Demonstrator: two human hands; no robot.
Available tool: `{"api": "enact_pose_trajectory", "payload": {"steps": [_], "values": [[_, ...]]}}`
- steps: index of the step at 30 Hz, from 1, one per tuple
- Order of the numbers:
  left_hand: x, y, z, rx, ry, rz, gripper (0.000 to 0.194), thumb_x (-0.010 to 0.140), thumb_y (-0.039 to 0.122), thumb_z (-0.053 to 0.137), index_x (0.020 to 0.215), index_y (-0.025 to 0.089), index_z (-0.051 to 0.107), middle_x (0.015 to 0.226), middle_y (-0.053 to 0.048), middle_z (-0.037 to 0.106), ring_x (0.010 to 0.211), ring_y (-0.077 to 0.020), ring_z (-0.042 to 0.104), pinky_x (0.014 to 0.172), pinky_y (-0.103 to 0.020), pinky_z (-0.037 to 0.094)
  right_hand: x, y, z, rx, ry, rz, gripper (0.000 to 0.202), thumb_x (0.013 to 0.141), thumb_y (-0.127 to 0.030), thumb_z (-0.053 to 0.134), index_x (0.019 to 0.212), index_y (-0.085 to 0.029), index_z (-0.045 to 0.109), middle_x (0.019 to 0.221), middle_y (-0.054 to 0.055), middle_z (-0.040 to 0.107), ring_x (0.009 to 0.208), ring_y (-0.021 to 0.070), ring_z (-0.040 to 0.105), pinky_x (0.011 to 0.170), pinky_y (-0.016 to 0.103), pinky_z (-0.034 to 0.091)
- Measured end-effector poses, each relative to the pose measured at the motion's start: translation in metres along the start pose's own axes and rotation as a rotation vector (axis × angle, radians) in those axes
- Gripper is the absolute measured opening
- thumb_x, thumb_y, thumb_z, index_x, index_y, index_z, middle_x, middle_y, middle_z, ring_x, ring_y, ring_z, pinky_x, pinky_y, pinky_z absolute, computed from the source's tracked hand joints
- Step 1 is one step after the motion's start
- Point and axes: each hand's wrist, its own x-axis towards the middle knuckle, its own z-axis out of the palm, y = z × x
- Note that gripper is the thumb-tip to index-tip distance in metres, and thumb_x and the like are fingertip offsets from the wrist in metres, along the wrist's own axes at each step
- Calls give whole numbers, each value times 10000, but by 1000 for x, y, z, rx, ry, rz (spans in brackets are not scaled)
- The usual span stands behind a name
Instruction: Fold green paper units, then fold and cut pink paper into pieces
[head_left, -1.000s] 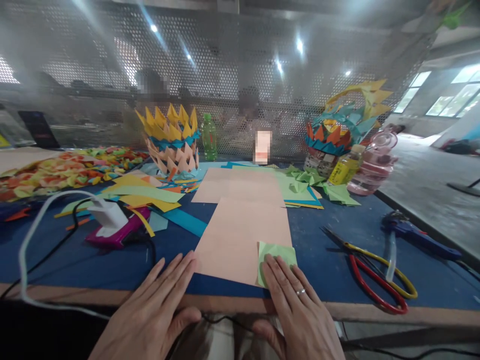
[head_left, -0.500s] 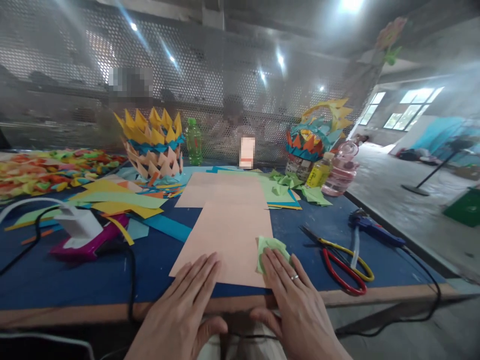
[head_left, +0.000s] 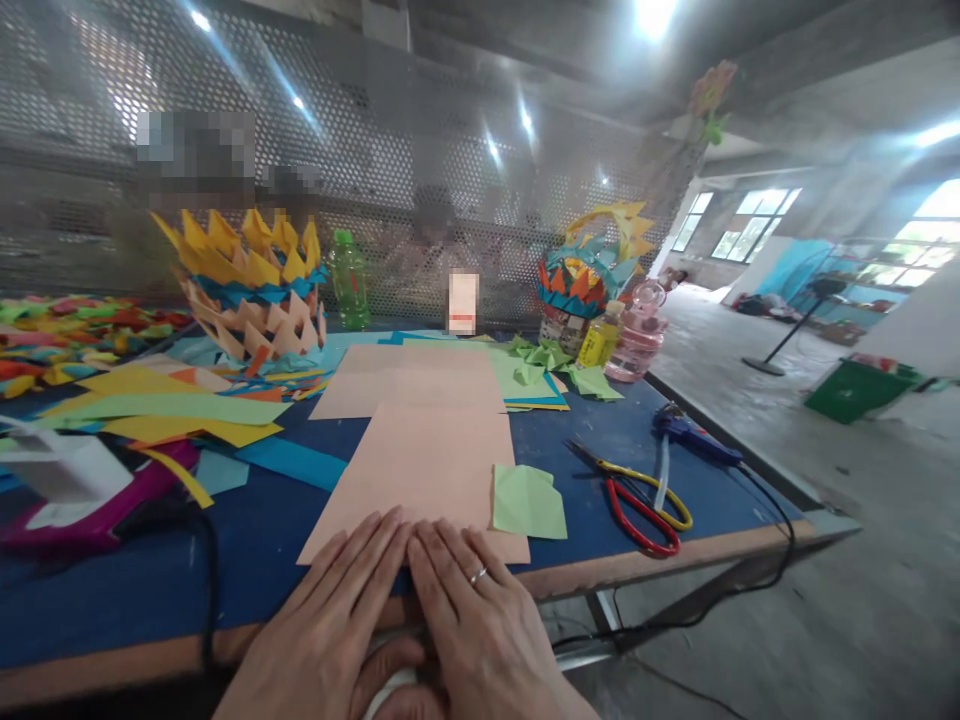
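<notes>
Two hands (head_left: 319, 610) (head_left: 480, 625), now closer, touch peach paper (head_left: 431, 460); grips extended flat; green square (head_left: 529, 502) uncovered.

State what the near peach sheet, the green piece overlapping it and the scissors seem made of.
Near peach sheet: matte paper or card, smooth, flat.
Green piece: likely thin matte paper, creased.
Scissors: probably metal blades, dark, slender; glossy handles, perhaps plastic.

Scissors (head_left: 613, 500) lie near a blue glue gun (head_left: 699, 440); a green bottle (head_left: 349, 285) stands farther back.
</notes>
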Motion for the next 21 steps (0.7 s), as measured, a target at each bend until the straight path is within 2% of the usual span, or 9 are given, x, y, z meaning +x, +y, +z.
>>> {"api": "enact_pose_trajectory", "payload": {"steps": [6,15,21], "values": [[-5,0,4,10,-25,-22,817,853,586,517,1496,159,248,1458,-117,440,1281,-281,485,1049,-360,389,-19,14,-13,-49,-2,-1,817,870,-675,391,1414,-66,402,1467,107,421,1388,241,334,1116,364,371],[-8,-2,7,19,-57,-38,843,851,649,458,1502,167,225,1468,-116,425,1284,-285,483,1024,-377,420,-45,31,-24,-139,12,-1,779,888,-668,353,1375,-69,461,1410,114,497,1366,217,376,1073,338,422],[-3,0,1,21,-46,-45,820,869,622,454,1507,170,206,1459,-108,438,1272,-272,498,1021,-367,424,-59,38,-29,-203,22,-21,711,895,-586,437,1373,-60,457,1397,106,515,1352,212,399,1014,328,474]]}}
